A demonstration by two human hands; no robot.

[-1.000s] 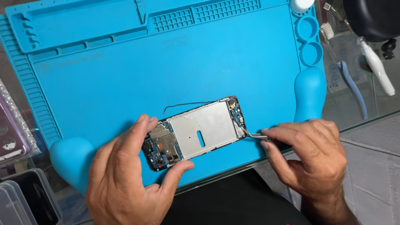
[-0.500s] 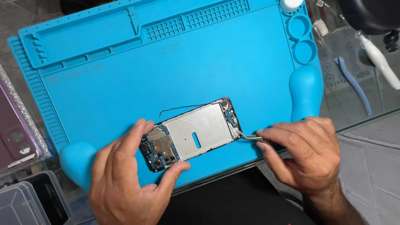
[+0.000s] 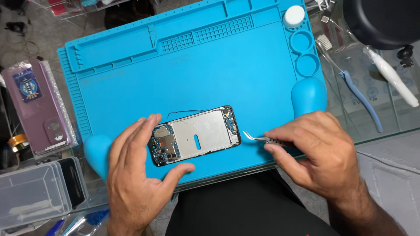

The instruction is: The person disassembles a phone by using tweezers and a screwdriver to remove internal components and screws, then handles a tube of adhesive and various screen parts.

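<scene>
An opened phone point(image 3: 195, 135) lies on a blue repair mat point(image 3: 197, 74), its silver midframe and blue circuit boards exposed. A thin black wire point(image 3: 188, 112) arcs just above its top edge. My left hand point(image 3: 138, 175) cups the phone's left end, fingers along the far side and thumb at the near edge. My right hand point(image 3: 321, 150) grips curved metal tweezers point(image 3: 262, 138). Their tip sits a short way right of the phone's right end, apart from it.
A purple phone back cover point(image 3: 37, 105) in a clear bag lies left of the mat. Clear plastic boxes point(image 3: 33, 192) stand at the lower left. A toothbrush point(image 3: 350, 83), a white pen-like tool point(image 3: 389, 76) and a black round object point(image 3: 383, 22) lie on the glass at right. A white cap point(image 3: 293, 16) sits in the mat's corner.
The tweezers' tip has drawn back to the right, away from the phone's right end where it touched before. My left hand still steadies the phone.
</scene>
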